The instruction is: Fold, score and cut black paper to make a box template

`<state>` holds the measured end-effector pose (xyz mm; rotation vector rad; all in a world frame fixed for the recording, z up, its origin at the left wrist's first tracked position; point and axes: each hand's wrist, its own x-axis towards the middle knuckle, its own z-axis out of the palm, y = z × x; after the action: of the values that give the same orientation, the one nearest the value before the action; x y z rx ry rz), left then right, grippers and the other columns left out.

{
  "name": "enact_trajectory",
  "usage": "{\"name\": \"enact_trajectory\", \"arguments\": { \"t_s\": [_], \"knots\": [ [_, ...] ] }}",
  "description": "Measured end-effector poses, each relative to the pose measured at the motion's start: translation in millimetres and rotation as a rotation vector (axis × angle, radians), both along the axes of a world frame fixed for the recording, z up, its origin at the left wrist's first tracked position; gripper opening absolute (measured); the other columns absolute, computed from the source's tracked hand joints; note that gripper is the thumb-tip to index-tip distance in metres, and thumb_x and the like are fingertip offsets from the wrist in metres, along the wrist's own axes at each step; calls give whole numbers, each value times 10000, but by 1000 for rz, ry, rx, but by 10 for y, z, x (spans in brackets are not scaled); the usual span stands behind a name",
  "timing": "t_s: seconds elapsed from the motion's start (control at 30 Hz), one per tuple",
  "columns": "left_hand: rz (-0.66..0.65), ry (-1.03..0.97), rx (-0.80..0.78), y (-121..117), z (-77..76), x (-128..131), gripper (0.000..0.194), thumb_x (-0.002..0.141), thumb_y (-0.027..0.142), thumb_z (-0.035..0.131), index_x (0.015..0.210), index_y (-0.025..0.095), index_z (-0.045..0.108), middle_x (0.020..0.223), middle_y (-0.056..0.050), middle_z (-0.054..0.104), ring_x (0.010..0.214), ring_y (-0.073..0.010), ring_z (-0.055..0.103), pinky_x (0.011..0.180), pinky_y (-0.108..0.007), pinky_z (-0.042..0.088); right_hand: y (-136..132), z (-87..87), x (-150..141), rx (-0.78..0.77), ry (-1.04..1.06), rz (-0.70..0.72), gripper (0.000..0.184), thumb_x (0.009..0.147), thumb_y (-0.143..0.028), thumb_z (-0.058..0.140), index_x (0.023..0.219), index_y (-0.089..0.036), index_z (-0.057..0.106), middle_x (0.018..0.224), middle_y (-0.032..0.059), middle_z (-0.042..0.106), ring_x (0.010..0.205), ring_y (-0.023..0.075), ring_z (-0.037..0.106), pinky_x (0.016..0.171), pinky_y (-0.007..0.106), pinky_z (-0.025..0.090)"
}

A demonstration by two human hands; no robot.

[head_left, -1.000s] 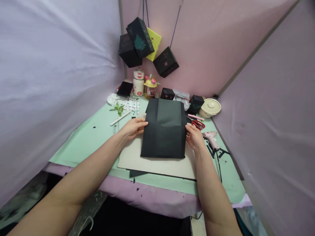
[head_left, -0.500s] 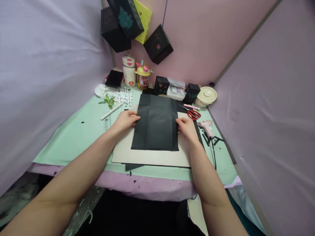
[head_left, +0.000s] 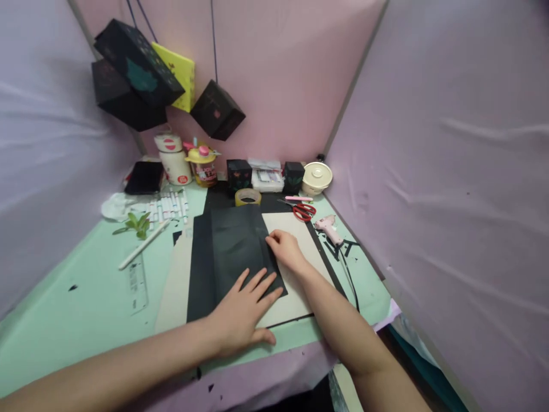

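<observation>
A folded sheet of black paper [head_left: 234, 243] lies on a pale board [head_left: 295, 229] on the green table cover. Creases run down its length near both sides. My left hand [head_left: 249, 306] rests flat on the near part of the sheet, fingers spread, its thumb pointing right past the near edge. With finger and thumb together, my right hand [head_left: 283, 246] pinches the right edge of the black paper, about midway along. A roll of yellowish tape [head_left: 247, 197] sits just beyond the far edge of the sheet.
Red-handled scissors [head_left: 304, 212], a pink glue gun [head_left: 329, 229] with its cord and black scraps lie right. Left are a clear ruler [head_left: 137, 283], a white pen [head_left: 143, 245], several markers [head_left: 171, 206] and a leafy sprig [head_left: 135, 225]. Black boxes [head_left: 218, 110] hang above.
My left hand has left the paper's left edge and now lies flat across its near part. My right hand stays at the right edge. The view has swung, and the tape shows fully.
</observation>
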<state>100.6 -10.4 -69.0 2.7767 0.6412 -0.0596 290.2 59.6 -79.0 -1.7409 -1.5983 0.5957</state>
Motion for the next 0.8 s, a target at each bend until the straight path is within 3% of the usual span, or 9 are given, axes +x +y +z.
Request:
{"name": "enact_trajectory", "arguments": {
  "t_s": [0.1, 0.23, 0.33, 0.43, 0.53, 0.6, 0.7, 0.8],
  "knots": [
    [24, 50, -32, -32, -47, 31, 942, 801, 828, 388, 1537, 249, 287, 1613, -149, 167, 1483, -417, 95, 1137, -697, 85, -74, 73, -15, 14, -72, 8, 143, 898, -318, 562, 910, -218, 664, 799, 5, 711, 778, 174, 627, 811, 304, 394],
    [27, 103, -19, -67, -68, 36, 996, 764, 813, 496, 1546, 246, 253, 1607, -158, 130, 1471, -446, 107, 1125, -708, 134, 29, 254, 249, -3, -367, 81, 213, 935, -343, 537, 1068, -222, 651, 972, 22, 738, 891, 160, 661, 823, 261, 419],
    [-3, 75, 88, -98, -199, 23, 1000, 763, 730, 610, 1555, 277, 200, 1605, -130, 151, 1464, -452, 149, 1119, -691, 187, 388, 415, 688, -41, -497, 60, 175, 931, -256, 526, 991, -199, 680, 978, 55, 740, 905, 181, 667, 774, 253, 433],
    [-43, 5, 198, -98, -360, -2, 990, 789, 692, 616, 1560, 294, 141, 1601, -101, 198, 1445, -446, 229, 1111, -657, 230, 893, 507, 1133, -66, -634, -13, 255, 966, -204, 440, 1017, -129, 679, 1023, 155, 711, 986, 253, 650, 810, 316, 444],
    [-56, -72, 271, -66, -428, -30, 851, 884, 663, 499, 1560, 300, 130, 1590, -81, 255, 1416, -416, 319, 1099, -604, 264, 1338, 483, 1403, -113, -751, 23, 237, 970, -192, 475, 1087, -105, 662, 1107, 175, 674, 1036, 253, 632, 863, 345, 472],
    [-66, -106, 293, -41, -416, -46, 754, 937, 648, 399, 1558, 313, 132, 1576, -63, 302, 1395, -385, 371, 1084, -559, 293, 1533, 422, 1478, -153, -810, 85, 252, 961, -273, 551, 1158, -137, 630, 1171, 132, 643, 1034, 226, 630, 884, 383, 512],
    [-73, -115, 291, -30, -389, -53, 703, 958, 648, 335, 1556, 323, 162, 1564, -53, 338, 1382, -364, 397, 1063, -530, 320, 1667, 339, 1509, -179, -867, 153, 358, 938, -368, 601, 1242, -181, 576, 1252, 89, 597, 1040, 210, 626, 877, 431, 548],
    [-46, -102, 269, -63, -420, -34, 664, 971, 582, 373, 1554, 326, 186, 1579, -45, 307, 1411, -367, 349, 1075, -565, 300, 1636, 325, 1495, -137, -888, 157, 231, 963, -279, 546, 1115, -127, 630, 1153, 130, 638, 1037, 226, 618, 897, 395, 509]
  ]
}}
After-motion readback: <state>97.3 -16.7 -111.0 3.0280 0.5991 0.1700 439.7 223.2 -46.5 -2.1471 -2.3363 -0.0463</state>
